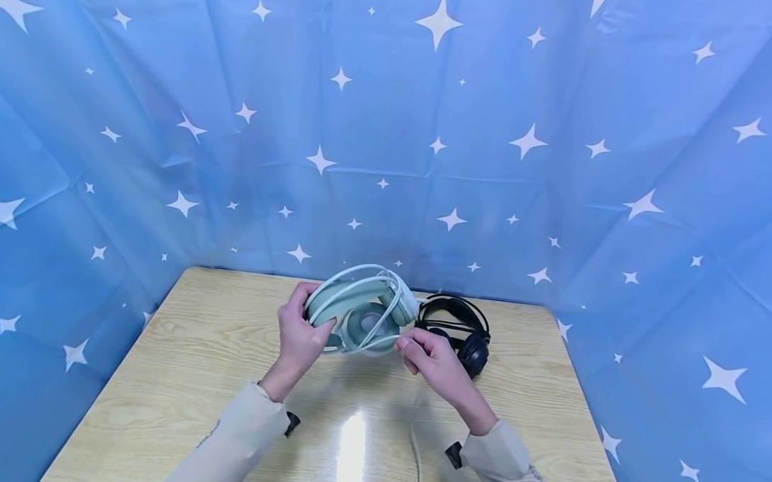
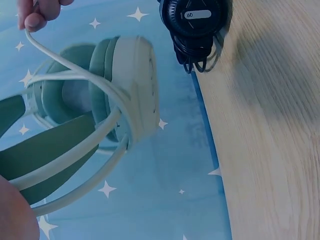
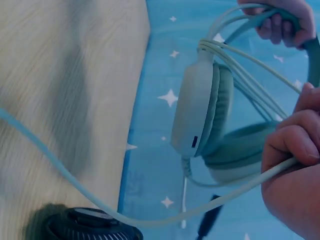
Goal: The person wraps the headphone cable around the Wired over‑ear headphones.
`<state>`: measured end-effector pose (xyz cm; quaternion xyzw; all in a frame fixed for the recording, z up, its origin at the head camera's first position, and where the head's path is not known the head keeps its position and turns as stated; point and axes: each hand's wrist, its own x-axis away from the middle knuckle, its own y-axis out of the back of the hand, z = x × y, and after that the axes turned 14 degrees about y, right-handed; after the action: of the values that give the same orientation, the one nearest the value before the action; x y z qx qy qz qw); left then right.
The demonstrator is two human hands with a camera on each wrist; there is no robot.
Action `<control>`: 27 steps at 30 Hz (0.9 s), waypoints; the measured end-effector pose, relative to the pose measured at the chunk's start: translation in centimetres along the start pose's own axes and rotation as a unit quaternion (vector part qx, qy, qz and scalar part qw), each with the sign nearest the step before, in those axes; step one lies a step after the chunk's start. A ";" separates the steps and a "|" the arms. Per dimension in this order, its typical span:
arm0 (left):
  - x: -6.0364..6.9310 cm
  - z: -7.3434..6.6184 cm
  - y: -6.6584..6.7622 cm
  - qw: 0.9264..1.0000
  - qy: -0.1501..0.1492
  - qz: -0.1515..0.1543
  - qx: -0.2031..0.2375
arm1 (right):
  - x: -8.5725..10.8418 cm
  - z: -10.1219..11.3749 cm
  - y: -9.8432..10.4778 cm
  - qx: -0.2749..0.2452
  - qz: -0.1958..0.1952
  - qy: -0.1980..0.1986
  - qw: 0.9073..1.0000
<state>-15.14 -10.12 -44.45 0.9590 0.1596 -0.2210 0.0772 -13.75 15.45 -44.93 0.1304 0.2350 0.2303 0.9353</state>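
Observation:
Pale green over-ear headphones (image 1: pixel 348 298) are held up above the table, their cable wrapped round the headband and an ear cup (image 3: pixel 192 107). My left hand (image 1: pixel 301 332) grips the headband, thumb on the near side. With curled fingers my right hand (image 1: pixel 434 360) pinches the light headphone cable (image 3: pixel 240 191) to the right of the ear cups. From that hand a loose length of cable (image 1: pixel 413 448) hangs down across the table toward the front edge. In the left wrist view the cable (image 2: pixel 60 59) runs taut from the right fingertips to the headphones.
Black headphones (image 1: pixel 473 354) lie on the table behind my right hand, their own cable bundled beside an ear cup (image 2: pixel 192 17). The wooden table (image 1: pixel 183 376) ends at a blue curtain with white stars (image 1: pixel 390 128) at the back and sides.

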 end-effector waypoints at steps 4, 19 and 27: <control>0.0 0.4 -0.1 0.999 -0.016 0.035 -0.032 | -0.1 -0.2 -0.2 0.009 -0.002 -0.020 1.000; -0.7 0.6 1.3 0.994 -0.026 0.098 -0.050 | -0.3 0.3 1.3 0.093 -0.023 -0.052 0.994; -1.3 0.6 2.4 0.991 -0.054 0.104 -0.057 | -0.4 1.0 2.4 0.198 0.054 -0.020 0.979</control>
<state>-15.66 -12.90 -44.15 0.9512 0.0666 -0.2538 0.1627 -14.42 17.16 -43.12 0.3298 0.2495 0.2266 0.8818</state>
